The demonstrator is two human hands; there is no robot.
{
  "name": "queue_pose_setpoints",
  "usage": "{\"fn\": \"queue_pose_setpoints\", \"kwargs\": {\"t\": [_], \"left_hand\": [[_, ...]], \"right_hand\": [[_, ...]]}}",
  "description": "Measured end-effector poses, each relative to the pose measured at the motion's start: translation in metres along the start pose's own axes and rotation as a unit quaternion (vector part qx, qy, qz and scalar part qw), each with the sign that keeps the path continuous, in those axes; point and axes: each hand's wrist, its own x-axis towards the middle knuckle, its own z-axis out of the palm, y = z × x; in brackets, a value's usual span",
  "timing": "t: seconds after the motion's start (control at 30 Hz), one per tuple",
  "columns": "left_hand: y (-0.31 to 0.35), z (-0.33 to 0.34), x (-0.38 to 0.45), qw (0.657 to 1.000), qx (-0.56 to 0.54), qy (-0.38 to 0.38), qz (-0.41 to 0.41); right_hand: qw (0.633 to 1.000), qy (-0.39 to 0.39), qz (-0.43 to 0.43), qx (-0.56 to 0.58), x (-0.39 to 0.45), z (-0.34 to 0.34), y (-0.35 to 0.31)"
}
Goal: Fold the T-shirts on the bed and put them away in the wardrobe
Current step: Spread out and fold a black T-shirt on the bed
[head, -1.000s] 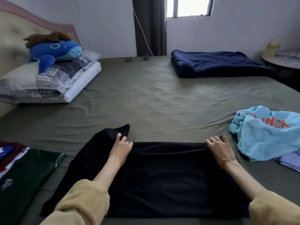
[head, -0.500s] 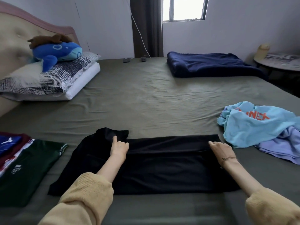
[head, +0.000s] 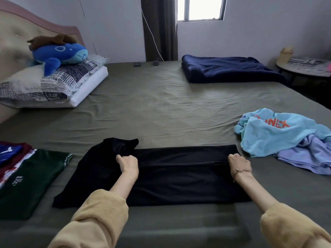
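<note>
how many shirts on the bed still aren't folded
3: the black T-shirt under both hands, half folded, and the light blue T-shirt crumpled on the lavender one at the right. More may hide in that heap.

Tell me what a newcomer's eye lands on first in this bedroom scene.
The black T-shirt spread at the bed's near edge, with the left hand and right hand gripping its far fold. Next, the crumpled light blue T-shirt to the right, and the blue plush whale on the pillows, far left.
</note>
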Motion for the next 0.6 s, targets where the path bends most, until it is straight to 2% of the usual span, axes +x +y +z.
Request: {"fn": "queue_pose_setpoints", "kwargs": {"t": [0.07, 0.13, 0.17, 0.27, 0.3, 0.37, 0.5, 0.6], "left_hand": [[0.007, -0.002, -0.001, 0.997, -0.057, 0.044, -0.007], [0.019, -0.004, 0.0, 0.987, -0.13, 0.09, 0.031], [0.027, -0.005, 0.0, 0.977, -0.184, 0.089, 0.064], [0.056, -0.009, -0.005, 0.923, -0.349, -0.017, 0.163], [0.065, -0.008, -0.007, 0.913, -0.361, -0.04, 0.186], [0.076, -0.001, -0.01, 0.915, -0.341, -0.052, 0.209], [0.079, 0.011, -0.009, 0.923, -0.327, -0.041, 0.197], [0.079, 0.009, -0.01, 0.919, -0.336, -0.04, 0.202]], "right_hand": [[0.999, 0.028, -0.005, 0.022, -0.001, -0.001, -0.011], [0.996, 0.044, -0.035, 0.068, 0.0, 0.001, -0.024], [0.993, 0.03, -0.064, 0.099, 0.001, 0.002, -0.032], [0.977, -0.066, -0.161, 0.125, -0.003, 0.008, -0.06], [0.973, -0.086, -0.176, 0.123, -0.005, 0.011, -0.066], [0.972, -0.107, -0.173, 0.12, -0.007, 0.017, -0.071], [0.98, -0.115, -0.107, 0.123, -0.007, 0.027, -0.047], [0.983, -0.116, -0.089, 0.115, -0.007, 0.029, -0.034]]}}
